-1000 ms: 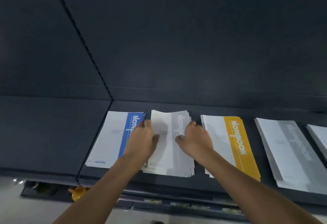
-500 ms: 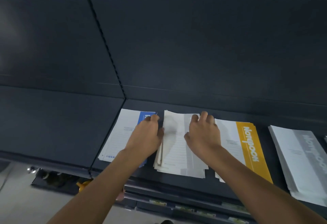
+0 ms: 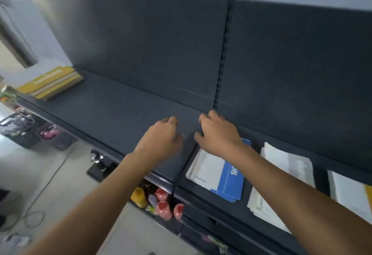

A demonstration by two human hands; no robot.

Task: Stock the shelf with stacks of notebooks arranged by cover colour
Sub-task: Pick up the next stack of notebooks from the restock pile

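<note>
On my feed the dark shelf (image 3: pixel 112 112) took up most of the view. Its deck ran away to the left of the wearer's fingers, and its tall back panel (image 3: pixel 145 41) rose beyond them. A slotted upright (image 3: pixel 221 63) came down that panel and ended just past the right fingertips. Both bare forearms reached in from the bottom edge. The left hand (image 3: pixel 161 140) hung over the deck with its fingers loosely bent and close together, gripping nothing. It was blurred, and I could not tell whether it touched the surface. The right hand (image 3: pixel 218 134) sat just beside it, thumb toward the left hand, fingers curled loosely and pinching nothing, above the far corner of the blue-banded notebook stack (image 3: pixel 229 180). That stack lay flat below and to the right of the right fingers. Further right lay a pale stack with a grey band (image 3: pixel 289 162), partly under the right forearm. A stack with a yellow edge (image 3: pixel 350 196) lay at the frame's border. Well to the left of the left fingers, at the shelf's far end, lay a pile of yellow notebooks (image 3: pixel 52 82). Below the left wrist, on a lower level, I made out a yellow bottle (image 3: pixel 138 196) and some red-capped bottles (image 3: pixel 163 208). A dark basket (image 3: pixel 16 128) sat far off to the left, and a thin cable (image 3: pixel 40 192) trailed across the floor.
</note>
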